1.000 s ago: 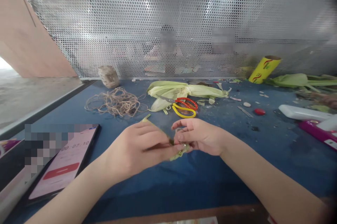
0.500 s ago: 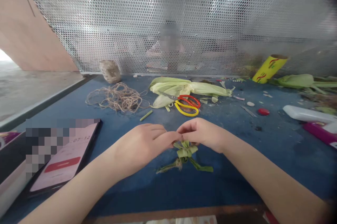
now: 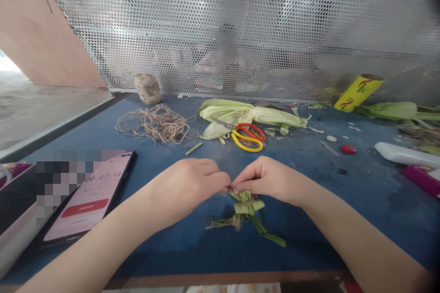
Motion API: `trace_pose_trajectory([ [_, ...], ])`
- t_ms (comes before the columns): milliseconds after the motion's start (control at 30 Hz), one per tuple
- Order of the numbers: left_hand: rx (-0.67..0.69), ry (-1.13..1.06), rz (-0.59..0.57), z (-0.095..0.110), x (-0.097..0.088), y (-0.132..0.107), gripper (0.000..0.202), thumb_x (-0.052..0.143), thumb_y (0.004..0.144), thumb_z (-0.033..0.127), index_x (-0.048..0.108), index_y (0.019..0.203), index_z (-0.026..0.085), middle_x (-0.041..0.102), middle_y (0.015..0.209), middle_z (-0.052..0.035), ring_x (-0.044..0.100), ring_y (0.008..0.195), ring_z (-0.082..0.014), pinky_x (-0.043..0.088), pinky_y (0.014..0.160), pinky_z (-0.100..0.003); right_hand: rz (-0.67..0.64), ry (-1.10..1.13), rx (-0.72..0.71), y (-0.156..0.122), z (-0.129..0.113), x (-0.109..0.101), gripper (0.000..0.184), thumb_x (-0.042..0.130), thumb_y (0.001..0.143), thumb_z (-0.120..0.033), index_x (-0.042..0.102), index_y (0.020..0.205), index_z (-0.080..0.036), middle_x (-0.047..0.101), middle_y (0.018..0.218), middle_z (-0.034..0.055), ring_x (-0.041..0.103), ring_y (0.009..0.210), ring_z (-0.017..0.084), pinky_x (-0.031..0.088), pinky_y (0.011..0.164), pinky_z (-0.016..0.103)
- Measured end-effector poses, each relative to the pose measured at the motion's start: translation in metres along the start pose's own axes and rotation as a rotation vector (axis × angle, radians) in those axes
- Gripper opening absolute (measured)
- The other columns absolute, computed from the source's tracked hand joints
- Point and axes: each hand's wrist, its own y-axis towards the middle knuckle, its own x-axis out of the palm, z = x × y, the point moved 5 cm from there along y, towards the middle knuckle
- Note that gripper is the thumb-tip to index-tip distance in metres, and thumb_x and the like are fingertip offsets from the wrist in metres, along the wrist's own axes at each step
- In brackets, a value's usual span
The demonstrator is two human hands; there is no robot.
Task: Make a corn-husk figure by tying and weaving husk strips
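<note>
A small tied figure of green corn husk hangs below my fingertips over the blue table, with a bow-like middle and strips splaying down left and right. My left hand is closed, thumb and fingers pinched at the figure's top. My right hand pinches at the same spot, its fingertips touching those of the left. The fingers hide the top of the figure. Beyond my hands lie scissors with one red and one yellow handle, resting against pale corn husks.
A tangle of twine and a short green stem piece lie left of the scissors. A phone rests at the left. A yellow tube, a small blade and a white object are on the right. A perforated metal screen stands behind.
The figure hangs slightly lower and further right, its right strip now slanting down more steeply. Both hands have drawn closer at the fingertips. The whole view has shifted a little.
</note>
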Motion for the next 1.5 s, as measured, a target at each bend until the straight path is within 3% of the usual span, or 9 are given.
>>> trace_pose_trajectory([
  [100, 0.016, -0.06, -0.093, 0.002, 0.0, 0.0, 0.027, 0.034, 0.089, 0.013, 0.06, 0.086, 0.015, 0.057, 0.071, -0.003, 0.052, 0.069, -0.013, 0.042, 0.063, -0.021, -0.016, -0.038, -0.037, -0.003, -0.004, 0.002, 0.025, 0.066, 0.069, -0.035, 0.074, 0.082, -0.015, 0.059, 0.061, 0.0009, 0.044, 0.056, 0.009, 0.035, 0.056, 0.023],
  [367, 0.03, -0.006, 0.01, 0.001, -0.006, 0.003, 0.023, 0.037, 0.088, 0.015, 0.059, 0.083, 0.018, 0.06, 0.076, -0.0016, 0.054, 0.072, -0.0135, 0.044, 0.068, -0.024, 0.025, -0.197, -0.192, -0.012, -0.019, 0.009, 0.026, 0.059, 0.076, -0.038, 0.071, 0.075, -0.015, 0.055, 0.063, 0.0019, 0.048, 0.06, 0.012, 0.037, 0.053, 0.022],
  [533, -0.284, -0.011, 0.347, -0.012, -0.019, -0.001, 0.018, 0.05, 0.083, 0.023, 0.054, 0.099, 0.017, 0.063, 0.094, -0.0045, 0.059, 0.09, -0.017, 0.046, 0.08, -0.028, 0.152, -0.304, -0.252, -0.015, -0.028, 0.004, 0.028, 0.05, 0.083, -0.035, 0.066, 0.074, -0.014, 0.051, 0.065, 0.0004, 0.043, 0.057, 0.009, 0.035, 0.05, 0.021],
  [800, -0.47, -0.321, 0.232, -0.022, -0.011, 0.0, 0.021, 0.049, 0.08, 0.017, 0.062, 0.094, 0.025, 0.069, 0.084, 0.0048, 0.063, 0.077, -0.011, 0.048, 0.071, -0.02, 0.279, -0.315, -0.28, -0.013, -0.031, -0.007, 0.032, 0.047, 0.083, -0.035, 0.064, 0.066, -0.015, 0.047, 0.06, -0.0005, 0.04, 0.054, 0.008, 0.033, 0.049, 0.021],
  [1000, -0.485, -0.211, 0.299, -0.025, -0.008, -0.002, 0.011, 0.052, 0.079, 0.022, 0.06, 0.087, 0.023, 0.066, 0.081, 0.0028, 0.061, 0.075, -0.0126, 0.047, 0.069, -0.023, 0.497, -0.173, -0.244, -0.012, -0.027, -0.012, 0.027, 0.053, 0.078, -0.033, 0.072, 0.08, -0.015, 0.059, 0.062, 0.0014, 0.043, 0.05, 0.009, 0.035, 0.047, 0.022],
  [1133, -0.48, -0.05, 0.521, -0.02, -0.015, -0.005, 0.006, 0.053, 0.078, 0.02, 0.048, 0.08, 0.019, 0.06, 0.101, -0.0062, 0.054, 0.098, -0.0191, 0.044, 0.085, -0.035, 0.526, -0.175, -0.308, -0.012, -0.031, -0.011, 0.018, 0.056, 0.075, -0.025, 0.071, 0.078, -0.015, 0.068, 0.074, 0.0039, 0.054, 0.059, 0.012, 0.043, 0.055, 0.023],
  [1233, -0.38, -0.041, 0.472, -0.01, -0.014, 0.0, 0.009, 0.051, 0.08, 0.021, 0.047, 0.072, 0.019, 0.057, 0.109, -0.0072, 0.049, 0.107, -0.0214, 0.04, 0.091, -0.041, 0.578, -0.196, -0.349, -0.014, -0.033, -0.012, 0.014, 0.058, 0.074, -0.022, 0.071, 0.078, -0.017, 0.069, 0.078, 0.0037, 0.058, 0.063, 0.013, 0.046, 0.059, 0.024],
  [1400, -0.321, 0.151, 0.641, 0.003, -0.023, -0.006, 0.02, 0.06, 0.075, 0.03, 0.049, 0.091, 0.024, 0.054, 0.113, -0.0087, 0.045, 0.107, -0.0275, 0.033, 0.092, -0.05, 0.564, -0.135, -0.346, -0.013, -0.031, -0.012, 0.014, 0.058, 0.074, -0.021, 0.07, 0.079, -0.017, 0.07, 0.08, 0.0038, 0.061, 0.067, 0.014, 0.047, 0.061, 0.023],
  [1500, -0.219, 0.32, 0.581, 0.009, -0.018, -0.005, 0.02, 0.061, 0.075, 0.031, 0.054, 0.093, 0.029, 0.055, 0.105, -0.0062, 0.045, 0.099, -0.0277, 0.034, 0.085, -0.048, 0.507, -0.057, -0.331, -0.011, -0.031, -0.012, 0.015, 0.057, 0.075, -0.022, 0.07, 0.079, -0.016, 0.069, 0.076, 0.0028, 0.06, 0.067, 0.013, 0.046, 0.062, 0.023],
])
